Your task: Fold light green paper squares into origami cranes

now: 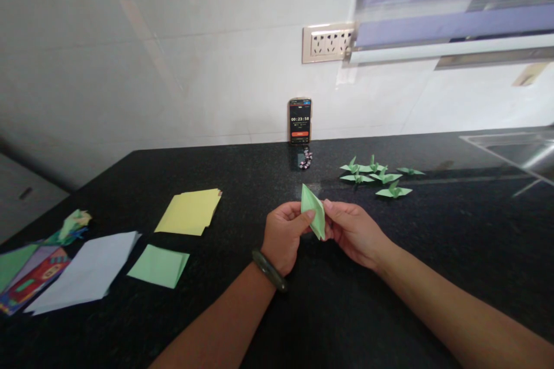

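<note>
Between my two hands is a folded piece of light green paper (312, 207), held up over the dark countertop with a point toward the top. My left hand (285, 233), with a dark bangle at the wrist, pinches it with the thumb across its front face. The fingers of my right hand (351, 229) are closed on its right edge; some fingertips are hidden behind the paper. Beyond my right hand stand several green paper cranes (393, 191). To the left lie a folded green sheet (158, 266) and a stack of yellow paper (189, 212).
A phone (300, 121) showing a timer leans on the wall, with a beaded strap (306, 159) before it. White paper (86, 274), a colourful printed packet (34, 279) and crumpled paper (73, 226) lie at left. A wall socket (328, 42) is above; a cooktop edge (511, 155) is at right.
</note>
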Available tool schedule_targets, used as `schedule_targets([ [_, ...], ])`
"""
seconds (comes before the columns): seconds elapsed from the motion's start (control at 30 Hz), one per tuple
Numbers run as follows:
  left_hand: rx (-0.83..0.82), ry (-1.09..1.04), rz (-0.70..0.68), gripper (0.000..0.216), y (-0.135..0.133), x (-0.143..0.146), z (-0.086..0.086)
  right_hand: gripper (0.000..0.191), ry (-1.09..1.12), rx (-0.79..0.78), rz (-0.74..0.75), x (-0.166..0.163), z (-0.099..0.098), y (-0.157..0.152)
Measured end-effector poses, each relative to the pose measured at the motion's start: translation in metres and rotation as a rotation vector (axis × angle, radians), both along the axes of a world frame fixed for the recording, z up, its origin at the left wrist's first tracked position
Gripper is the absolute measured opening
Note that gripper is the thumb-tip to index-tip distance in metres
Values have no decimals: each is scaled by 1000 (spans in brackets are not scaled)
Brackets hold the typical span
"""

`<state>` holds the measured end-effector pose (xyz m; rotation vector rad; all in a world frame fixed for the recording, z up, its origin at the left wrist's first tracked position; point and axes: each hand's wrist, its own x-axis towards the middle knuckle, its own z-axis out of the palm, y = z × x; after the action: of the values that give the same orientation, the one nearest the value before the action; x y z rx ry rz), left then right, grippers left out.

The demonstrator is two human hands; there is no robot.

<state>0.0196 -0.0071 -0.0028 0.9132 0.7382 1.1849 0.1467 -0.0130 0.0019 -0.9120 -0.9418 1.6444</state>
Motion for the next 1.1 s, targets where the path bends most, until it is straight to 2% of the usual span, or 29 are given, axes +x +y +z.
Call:
schedule_targets([
  [0.2,-58,13,49,20,1,0,-2,30,-42,18,-32,2,1,0],
  [0.47,-85,59,67,23,0,0,-1,28,-312,184,-178,5,-7,2],
  [0.73,-111,77,57,22,0,0,-1,32,-510,232,-260,2,6,-2],
  [0.83,-113,101,13,21,0,-2,-1,28,-496,224,-250,3,5,-1],
  [0.97,-81,116,-43,29,1,-4,-1,27,-363,174,-201,5,-2,2],
  [1.1,-50,137,-46,28,1,-4,-2,25,-332,179,-192,6,-3,4],
])
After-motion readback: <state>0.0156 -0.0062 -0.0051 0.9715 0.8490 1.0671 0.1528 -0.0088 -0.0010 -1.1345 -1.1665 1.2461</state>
